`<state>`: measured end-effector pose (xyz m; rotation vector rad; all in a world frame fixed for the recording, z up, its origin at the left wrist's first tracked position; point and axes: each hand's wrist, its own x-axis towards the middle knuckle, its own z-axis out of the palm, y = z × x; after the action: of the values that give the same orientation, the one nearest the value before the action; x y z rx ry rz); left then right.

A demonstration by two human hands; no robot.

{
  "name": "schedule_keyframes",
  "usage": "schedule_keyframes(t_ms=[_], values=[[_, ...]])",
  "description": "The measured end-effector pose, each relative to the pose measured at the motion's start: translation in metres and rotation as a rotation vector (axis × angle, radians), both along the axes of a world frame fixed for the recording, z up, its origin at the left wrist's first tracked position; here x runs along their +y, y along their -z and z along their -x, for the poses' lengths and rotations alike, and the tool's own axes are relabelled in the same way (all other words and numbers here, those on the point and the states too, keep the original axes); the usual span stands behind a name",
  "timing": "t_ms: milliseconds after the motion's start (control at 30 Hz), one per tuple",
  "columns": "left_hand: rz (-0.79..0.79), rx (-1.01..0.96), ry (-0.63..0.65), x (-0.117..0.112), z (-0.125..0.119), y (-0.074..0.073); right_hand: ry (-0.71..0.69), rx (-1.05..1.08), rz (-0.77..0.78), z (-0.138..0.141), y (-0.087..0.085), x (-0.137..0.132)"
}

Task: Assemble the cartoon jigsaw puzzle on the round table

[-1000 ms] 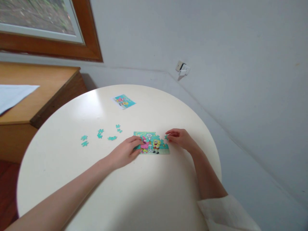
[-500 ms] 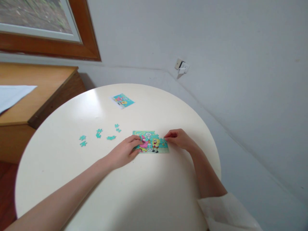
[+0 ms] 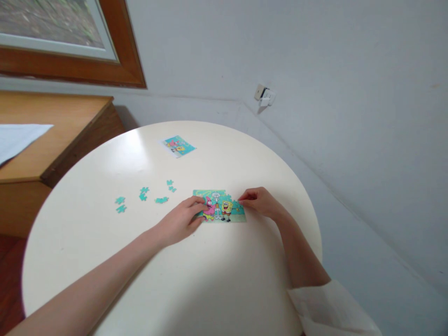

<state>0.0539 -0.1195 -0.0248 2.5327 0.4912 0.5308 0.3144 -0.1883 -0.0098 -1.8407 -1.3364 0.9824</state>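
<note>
A jigsaw puzzle (image 3: 224,210) with cartoon characters lies on the round white table (image 3: 175,280). Its upper right part has a jagged edge where pieces are absent. My left hand (image 3: 182,218) rests on the puzzle's left side, fingers and thumb spread apart over it. At the puzzle's upper right edge, my right hand (image 3: 259,201) pinches a small teal puzzle piece between thumb and fingertips; the fingers hide most of it. Several loose teal pieces (image 3: 161,200) lie left of the puzzle, some in pairs.
A picture card (image 3: 179,146) showing the same characters lies farther back on the table. To the left stands a wooden cabinet (image 3: 70,112) with a white cloth (image 3: 21,137) on it. A plug sits in a wall socket (image 3: 265,95) behind the table.
</note>
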Motion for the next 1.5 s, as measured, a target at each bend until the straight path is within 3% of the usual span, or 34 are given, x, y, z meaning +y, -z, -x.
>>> schedule_keyframes(t_ms=[1267,1500], values=[[0.006,0.003,0.006,-0.0005,-0.0004,-0.0012,-0.028,-0.097,-0.046,0.0018,0.0029,-0.0002],[0.005,0.012,0.004,-0.0004,-0.0007,-0.0009,-0.01,-0.319,-0.036,0.0063,-0.0017,-0.0011]])
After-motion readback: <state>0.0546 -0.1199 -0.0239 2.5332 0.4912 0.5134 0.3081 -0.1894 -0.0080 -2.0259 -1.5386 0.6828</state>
